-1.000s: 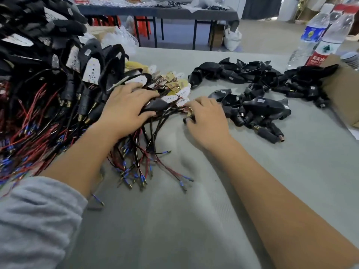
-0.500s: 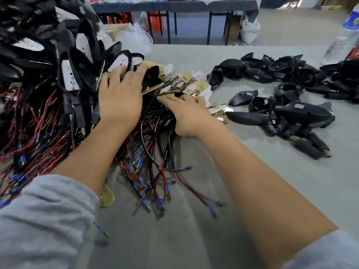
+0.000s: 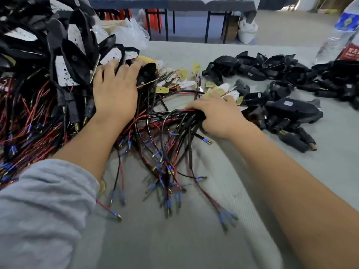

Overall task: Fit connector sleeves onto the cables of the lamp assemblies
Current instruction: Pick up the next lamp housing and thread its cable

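At the centre of the frame, the right hand (image 3: 219, 113) curls its fingers round a bundle of black and red cables (image 3: 171, 121), whose blue-tipped ends fan out toward the lower middle over the grey table cloth (image 3: 174, 239). Left of it, the left hand (image 3: 116, 90) lies with straight fingers pressed against the heap of lamp assemblies (image 3: 64, 61) filling the upper left. Loose black connector sleeves (image 3: 291, 109) lie piled at the right, just beside the right hand. A water bottle (image 3: 342, 33) stands at the upper right edge.
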Available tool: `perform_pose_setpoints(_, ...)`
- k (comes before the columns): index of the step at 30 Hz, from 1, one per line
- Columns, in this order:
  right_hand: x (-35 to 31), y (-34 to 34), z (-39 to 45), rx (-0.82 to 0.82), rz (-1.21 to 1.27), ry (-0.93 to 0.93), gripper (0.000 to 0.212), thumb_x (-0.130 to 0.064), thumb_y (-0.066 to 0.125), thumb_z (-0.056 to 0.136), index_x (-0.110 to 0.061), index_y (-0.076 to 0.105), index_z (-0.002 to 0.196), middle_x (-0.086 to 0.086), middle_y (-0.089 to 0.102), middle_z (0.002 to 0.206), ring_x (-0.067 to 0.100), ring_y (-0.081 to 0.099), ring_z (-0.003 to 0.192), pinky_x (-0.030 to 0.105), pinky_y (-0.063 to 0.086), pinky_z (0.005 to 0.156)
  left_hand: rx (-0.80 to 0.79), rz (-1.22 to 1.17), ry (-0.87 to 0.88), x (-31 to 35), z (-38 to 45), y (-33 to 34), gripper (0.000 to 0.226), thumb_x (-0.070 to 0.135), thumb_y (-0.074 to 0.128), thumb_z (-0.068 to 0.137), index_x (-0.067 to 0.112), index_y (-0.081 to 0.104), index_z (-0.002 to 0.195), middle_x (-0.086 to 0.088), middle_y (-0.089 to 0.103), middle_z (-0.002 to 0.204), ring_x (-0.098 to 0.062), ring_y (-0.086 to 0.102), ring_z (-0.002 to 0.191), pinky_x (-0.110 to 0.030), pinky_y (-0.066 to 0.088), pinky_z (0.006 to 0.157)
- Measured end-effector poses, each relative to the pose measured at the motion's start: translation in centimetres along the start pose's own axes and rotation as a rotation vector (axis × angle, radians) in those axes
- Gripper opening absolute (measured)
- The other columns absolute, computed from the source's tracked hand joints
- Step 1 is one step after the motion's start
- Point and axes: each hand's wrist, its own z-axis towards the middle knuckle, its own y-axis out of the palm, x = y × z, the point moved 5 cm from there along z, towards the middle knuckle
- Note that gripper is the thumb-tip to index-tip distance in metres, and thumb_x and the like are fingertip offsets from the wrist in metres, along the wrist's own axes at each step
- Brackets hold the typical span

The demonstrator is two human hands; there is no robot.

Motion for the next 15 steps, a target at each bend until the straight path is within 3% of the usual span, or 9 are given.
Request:
perform_pose_setpoints(3, 0.7, -1.1, -1.1, 0.157, 0.091, 0.050, 0.065, 0.001, 0.054, 0.075, -0.029, 0.050, 0.134, -0.002, 0.046, 0.136, 0.025, 0.046, 0.121, 0.037, 0.044, 0.086, -0.041, -0.017, -0.028, 0.7, 0.2, -0.4, 0.051, 0.009, 0.045, 0.093, 0.028, 0.042, 0.141, -0.012, 0.060, 0.128, -0.036, 0.034, 0.135, -0.049, 0.020, 0.106)
perform_pose_setpoints(5, 1.1, -1.9, -2.1, 0.298, 0.122, 0.079, 0.052, 0.004, 0.051, 0.076, -0.021, 0.058, 0.121, 0.001, 0.051, 0.126, 0.024, 0.049, 0.113, 0.038, 0.048, 0.079, -0.069, -0.028, -0.024, 1.5, 0.3, -0.8, 0.053, 0.009, 0.046, 0.092, 0.031, 0.044, 0.140, -0.013, 0.061, 0.127, -0.038, 0.034, 0.134, -0.050, 0.019, 0.106)
perform_pose_setpoints(10, 1.4, -2.8, -4.4, 0.443, -0.093, 0.059, 0.029, -0.008, 0.052, 0.086, -0.019, 0.072, 0.104, -0.005, 0.066, 0.116, 0.023, 0.049, 0.113, 0.031, 0.028, 0.089, -0.221, -0.011, -0.015, 3.5, 0.2, -1.4, 0.052, 0.016, 0.050, 0.091, 0.036, 0.049, 0.139, -0.011, 0.041, 0.148, -0.038, 0.022, 0.140, -0.054, 0.018, 0.111)
perform_pose_setpoints(12, 1.6, -3.5, -5.4, 0.506, -0.092, 0.064, 0.027, -0.011, 0.052, 0.090, -0.019, 0.073, 0.104, -0.004, 0.068, 0.111, 0.025, 0.051, 0.107, 0.031, 0.031, 0.084, -0.133, -0.043, 0.002, 4.0, -0.2, -2.8, 0.047, 0.007, 0.058, 0.081, 0.026, 0.061, 0.124, -0.017, 0.040, 0.143, -0.042, 0.029, 0.133, -0.053, 0.026, 0.102)
perform_pose_setpoints(15, 1.7, -4.9, -6.4, 0.539, 0.079, 0.085, 0.026, -0.009, 0.052, 0.093, -0.016, 0.073, 0.107, 0.005, 0.067, 0.107, 0.028, 0.057, 0.101, 0.034, 0.045, 0.074, -0.068, -0.028, 0.105, 4.5, -1.0, -3.7, 0.025, 0.003, 0.062, 0.073, 0.013, 0.060, 0.096, -0.019, 0.053, 0.102, -0.041, 0.048, 0.100, -0.044, 0.032, 0.069)
